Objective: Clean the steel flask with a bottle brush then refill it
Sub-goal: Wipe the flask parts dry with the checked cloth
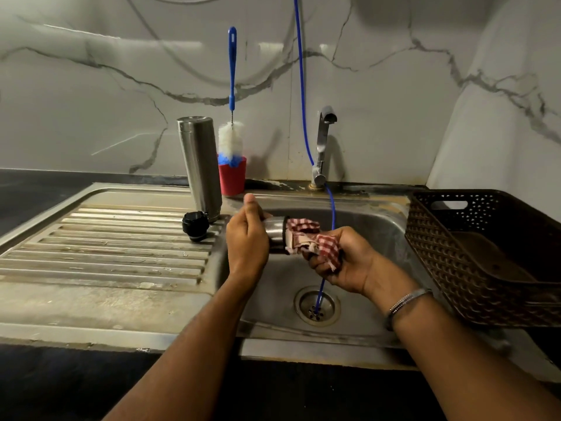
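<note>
- The left hand (pixel 247 238) grips a small steel flask cup (pixel 277 237) over the steel sink (pixel 379 226).
- The right hand (pixel 340 258) clutches a red checked cloth (pixel 315 240) pushed into the cup.
- The tall steel flask (pixel 200 165) stands upside down on the ribbed draining surface (pixel 106 247), beside its black stopper (pixel 195 226).
- The blue-handled white bottle brush (pixel 232 117) stands in a red cup (pixel 232 179).

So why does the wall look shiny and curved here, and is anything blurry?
Head view: bright glare streaks lie on the glossy marble wall; the wide-angle lens bows the sink's edges and the brown basket; the tap casts a soft shadow on the wall; the left hand and steel cup look slightly motion-blurred, while the flask is sharp.
</note>
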